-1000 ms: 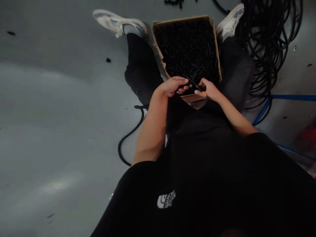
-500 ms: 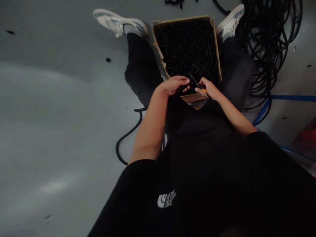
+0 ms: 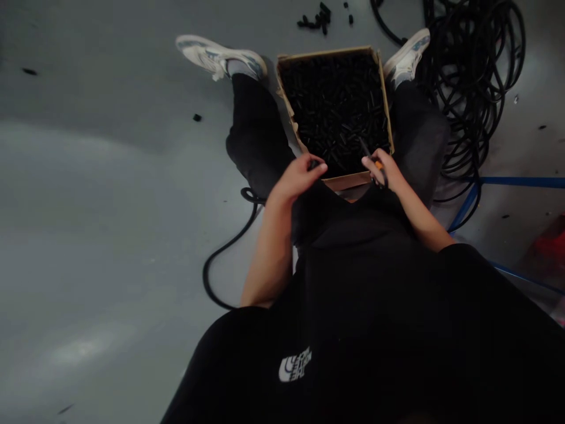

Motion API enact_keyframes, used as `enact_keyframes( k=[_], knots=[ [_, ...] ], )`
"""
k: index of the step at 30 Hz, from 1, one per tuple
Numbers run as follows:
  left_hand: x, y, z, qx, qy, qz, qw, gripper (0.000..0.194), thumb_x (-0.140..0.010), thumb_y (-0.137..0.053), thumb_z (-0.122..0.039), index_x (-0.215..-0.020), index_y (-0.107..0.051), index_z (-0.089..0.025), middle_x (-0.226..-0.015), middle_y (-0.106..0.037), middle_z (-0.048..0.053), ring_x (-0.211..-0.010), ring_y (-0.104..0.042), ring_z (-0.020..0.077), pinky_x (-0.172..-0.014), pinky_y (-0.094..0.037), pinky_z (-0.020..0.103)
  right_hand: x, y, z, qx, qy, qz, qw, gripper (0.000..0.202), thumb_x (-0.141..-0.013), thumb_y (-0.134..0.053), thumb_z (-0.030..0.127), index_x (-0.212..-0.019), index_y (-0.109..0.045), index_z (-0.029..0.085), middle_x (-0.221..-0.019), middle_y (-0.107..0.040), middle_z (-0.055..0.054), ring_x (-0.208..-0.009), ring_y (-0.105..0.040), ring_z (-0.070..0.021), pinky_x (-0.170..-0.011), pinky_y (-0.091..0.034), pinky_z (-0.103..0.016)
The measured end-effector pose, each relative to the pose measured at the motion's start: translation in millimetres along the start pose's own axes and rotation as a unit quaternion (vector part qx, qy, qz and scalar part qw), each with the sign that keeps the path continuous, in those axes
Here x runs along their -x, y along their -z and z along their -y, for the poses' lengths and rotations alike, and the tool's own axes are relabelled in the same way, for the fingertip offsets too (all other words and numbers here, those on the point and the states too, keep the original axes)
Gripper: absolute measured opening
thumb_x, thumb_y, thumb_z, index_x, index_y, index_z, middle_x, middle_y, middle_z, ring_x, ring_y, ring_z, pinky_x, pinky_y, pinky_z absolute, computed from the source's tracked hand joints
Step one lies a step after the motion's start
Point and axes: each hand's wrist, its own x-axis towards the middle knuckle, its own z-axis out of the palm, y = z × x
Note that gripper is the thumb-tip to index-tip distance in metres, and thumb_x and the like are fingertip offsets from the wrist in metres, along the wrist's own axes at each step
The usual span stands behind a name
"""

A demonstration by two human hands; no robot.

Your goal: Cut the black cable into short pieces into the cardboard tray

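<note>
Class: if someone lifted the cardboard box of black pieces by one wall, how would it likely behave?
The cardboard box looks filled with small black pieces, so it is probably heavy for its size. Its near wall looks worn and bent, so it may sag or tear. Loose pieces would likely shift and spill if it tipped.

Can't really make out what the left hand (image 3: 296, 178) is pinching, just a small dark bit hidden under the fingers. The tool (image 3: 373, 162) in the right hand (image 3: 385, 172) is mostly covered, only a thin dark tip and some orange show. The cable pile (image 3: 468, 70) runs off the top edge.
</note>
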Motion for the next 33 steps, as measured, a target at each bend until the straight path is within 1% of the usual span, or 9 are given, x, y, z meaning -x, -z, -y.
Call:
enact_keyframes(
  k=[2,4,9,15,21,26,28,30,33],
  knots=[
    [21,-19.0,2,-0.043,-0.010,-0.028,0.999,0.044,-0.087,-0.088,-0.056,-0.108,-0.074,-0.021,-0.097,-0.076,0.007,-0.101,-0.070,0.0265,-0.082,-0.053,0.030,9,-12,10,0.081,0.034,0.019,0.996,0.062,-0.089,-0.085,0.078,-0.100,-0.051,0.027,-0.079,-0.059,0.003,-0.073,-0.057,-0.0182,-0.066,-0.044,-0.031],
    [40,-31.1,3,-0.030,0.004,-0.033,0.999,0.055,-0.089,-0.084,-0.069,-0.114,-0.075,-0.021,-0.092,-0.075,0.006,-0.090,-0.070,0.0247,-0.074,-0.051,0.029,15,-27,24,0.138,0.047,0.059,0.988,0.053,-0.092,-0.087,0.067,-0.106,-0.055,0.027,-0.082,-0.064,0.002,-0.077,-0.061,-0.0196,-0.072,-0.046,-0.032],
    [70,-26.6,7,0.087,0.054,-0.032,0.994,0.066,-0.091,-0.076,-0.084,-0.117,-0.070,-0.023,-0.073,-0.059,-0.002,-0.055,-0.046,0.0132,-0.053,-0.036,0.027,21,-67,57,0.182,0.091,0.161,0.966,0.042,-0.092,-0.088,0.042,-0.116,-0.057,0.026,-0.108,-0.074,-0.006,-0.094,-0.072,-0.0247,-0.083,-0.054,-0.035],
    [85,-11.8,7,0.042,0.059,-0.109,0.991,0.042,-0.093,-0.073,-0.065,-0.088,-0.057,-0.027,-0.072,-0.056,-0.001,-0.068,-0.059,0.0184,-0.058,-0.045,0.027,22,-104,58,0.157,0.147,0.277,0.937,0.053,-0.087,-0.094,0.047,-0.119,-0.057,0.025,-0.133,-0.067,-0.012,-0.109,-0.072,-0.0287,-0.096,-0.062,-0.042],
    [90,3.4,19,0.026,0.088,-0.164,0.982,0.018,-0.087,-0.068,-0.042,-0.095,-0.065,-0.026,-0.078,-0.064,-0.002,-0.068,-0.061,0.0164,-0.060,-0.047,0.025,16,-132,36,0.086,0.143,0.341,0.925,0.077,-0.085,-0.097,0.033,-0.152,-0.062,0.019,-0.142,-0.064,-0.016,-0.129,-0.069,-0.0317,-0.116,-0.061,-0.048],
    [92,26.7,42,0.148,0.104,-0.270,0.946,0.023,-0.077,-0.071,-0.037,-0.093,-0.069,-0.022,-0.059,-0.051,-0.007,-0.048,-0.043,0.0107,-0.045,-0.031,0.021,-10,-105,33,0.003,0.106,0.423,0.900,0.063,-0.107,-0.077,0.031,-0.167,-0.060,0.019,-0.140,-0.072,-0.014,-0.111,-0.075,-0.0206,-0.107,-0.065,-0.040],
    [92,43.1,57,0.215,0.123,-0.324,0.913,0.019,-0.073,-0.068,-0.034,-0.087,-0.064,-0.020,-0.054,-0.045,-0.009,-0.042,-0.034,0.0089,-0.041,-0.022,0.021,-36,-76,29,0.053,0.086,0.371,0.923,0.052,-0.112,-0.069,0.034,-0.162,-0.067,0.018,-0.137,-0.076,-0.015,-0.116,-0.077,-0.0237,-0.110,-0.065,-0.045],
    [92,59.7,71,0.271,0.139,-0.366,0.879,0.014,-0.074,-0.064,-0.031,-0.082,-0.061,-0.020,-0.057,-0.051,-0.006,-0.041,-0.034,0.0080,-0.040,-0.018,0.022,-67,-49,17,0.177,0.060,0.224,0.957,0.050,-0.114,-0.063,0.035,-0.160,-0.069,0.016,-0.144,-0.074,-0.020,-0.130,-0.075,-0.0304,-0.119,-0.062,-0.054],
    [88,75.2,88,0.358,0.165,-0.389,0.833,0.011,-0.080,-0.058,-0.030,-0.082,-0.057,-0.020,-0.066,-0.060,-0.002,-0.042,-0.033,0.0071,-0.039,-0.013,0.023,-110,-31,-14,0.362,0.053,0.055,0.929,0.070,-0.112,-0.065,0.043,-0.176,-0.056,0.018,-0.174,-0.055,-0.025,-0.163,-0.053,-0.0428,-0.137,-0.040,-0.074]
  ],
)
